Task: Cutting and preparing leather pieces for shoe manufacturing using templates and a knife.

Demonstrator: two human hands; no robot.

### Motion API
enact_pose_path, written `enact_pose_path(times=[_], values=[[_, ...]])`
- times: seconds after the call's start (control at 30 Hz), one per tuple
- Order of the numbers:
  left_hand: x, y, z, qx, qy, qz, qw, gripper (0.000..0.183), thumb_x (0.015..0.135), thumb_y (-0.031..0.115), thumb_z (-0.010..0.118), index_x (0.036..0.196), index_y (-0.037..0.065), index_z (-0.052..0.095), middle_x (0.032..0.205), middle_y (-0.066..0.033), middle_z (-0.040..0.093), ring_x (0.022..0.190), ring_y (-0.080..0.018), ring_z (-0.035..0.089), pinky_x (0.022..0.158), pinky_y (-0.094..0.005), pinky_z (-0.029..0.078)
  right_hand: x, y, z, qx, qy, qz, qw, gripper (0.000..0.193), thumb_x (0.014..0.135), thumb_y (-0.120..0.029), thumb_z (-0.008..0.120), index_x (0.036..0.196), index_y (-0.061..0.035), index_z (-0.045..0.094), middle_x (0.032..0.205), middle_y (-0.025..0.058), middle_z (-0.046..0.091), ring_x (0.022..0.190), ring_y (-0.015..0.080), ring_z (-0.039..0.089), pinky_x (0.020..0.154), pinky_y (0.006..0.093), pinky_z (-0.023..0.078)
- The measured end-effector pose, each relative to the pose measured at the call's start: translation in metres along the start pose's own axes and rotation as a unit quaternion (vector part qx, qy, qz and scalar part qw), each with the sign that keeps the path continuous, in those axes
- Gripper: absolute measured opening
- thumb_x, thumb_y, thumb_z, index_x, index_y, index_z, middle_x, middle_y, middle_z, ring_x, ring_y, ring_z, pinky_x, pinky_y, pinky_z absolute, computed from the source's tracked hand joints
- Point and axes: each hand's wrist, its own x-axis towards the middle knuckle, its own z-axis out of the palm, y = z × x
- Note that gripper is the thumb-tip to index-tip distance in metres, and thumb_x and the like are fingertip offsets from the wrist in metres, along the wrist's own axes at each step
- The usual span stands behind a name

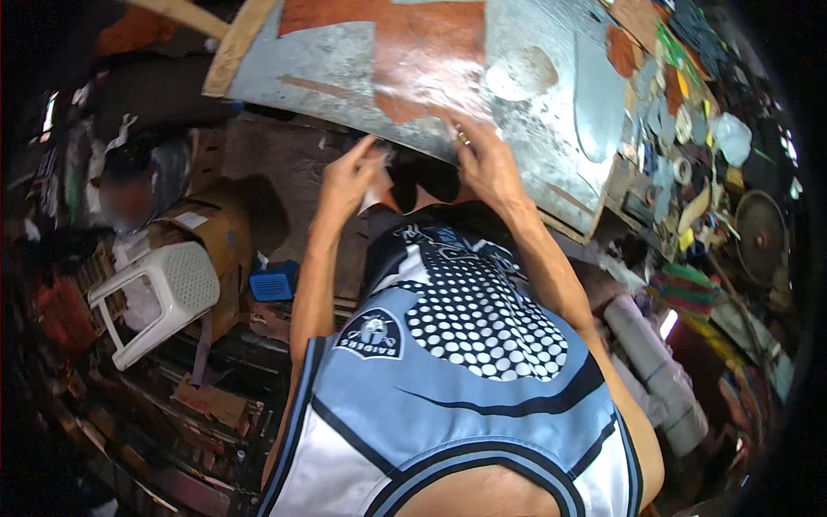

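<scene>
My left hand (346,179) is raised just short of the near edge of a metal-topped table (345,60). Its index finger points toward the table, and the other fingers curl around a small, pale, blurred thing. My right hand (489,164) is at the table's edge with its fingers bent in. A gold-coloured band shows at its fingers, along with a whitish bit too small to name. Just beyond the right fingertips lies a sheet of reddish-brown leather (429,56), flat on the metal and shiny with glare.
A long grey pattern piece (600,96) rests on the table's right side. Scraps and a tape roll (681,171) crowd the surface beyond. At left are a white plastic stool (168,289), a cardboard box (226,233) and a blue basket (274,282). Rolled material (655,370) stands at right.
</scene>
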Motion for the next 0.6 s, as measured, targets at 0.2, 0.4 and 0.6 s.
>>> enact_pose_path(times=[0.2, 0.4, 0.6], values=[[-0.045, -0.026, 0.017, 0.321, -0.079, -0.141, 0.933, 0.052, 0.088, 0.03, 0.064, 0.131, 0.001, 0.055, 0.103, -0.0209, 0.067, 0.094, -0.0345, 0.066, 0.079, -0.042, 0.05, -0.048, 0.035, -0.057, 0.164, 0.031, 0.325, 0.931, 0.04, 0.093, -0.017, 0.059, 0.13, -0.0015, 0.055, 0.113, 0.0191, 0.065, 0.096, 0.0301, 0.062, 0.086, 0.0388, 0.049], [-0.003, 0.015, 0.092, 0.124, -0.194, 0.035, 0.973, 0.058, 0.082, 0.036, 0.073, 0.12, -0.006, 0.058, 0.118, -0.0231, 0.059, 0.109, -0.0363, 0.057, 0.096, -0.0402, 0.044, -0.084, 0.055, -0.04, -0.004, 0.105, 0.099, 0.989, 0.041, 0.088, -0.015, 0.067, 0.124, 0.0004, 0.058, 0.103, 0.0218, 0.061, 0.091, 0.0344, 0.06, 0.079, 0.0404, 0.049], [0.003, 0.018, 0.118, -0.078, -0.246, 0.001, 0.966, 0.032, 0.091, 0.025, 0.065, 0.109, -0.001, 0.066, 0.099, -0.0149, 0.071, 0.091, -0.0193, 0.066, 0.083, -0.0324, 0.05, -0.064, 0.05, -0.018, -0.008, 0.102, 0.151, 0.983, 0.045, 0.085, -0.018, 0.068, 0.125, -0.0014, 0.053, 0.104, 0.0247, 0.06, 0.095, 0.0435, 0.059, 0.079, 0.0455, 0.05]])
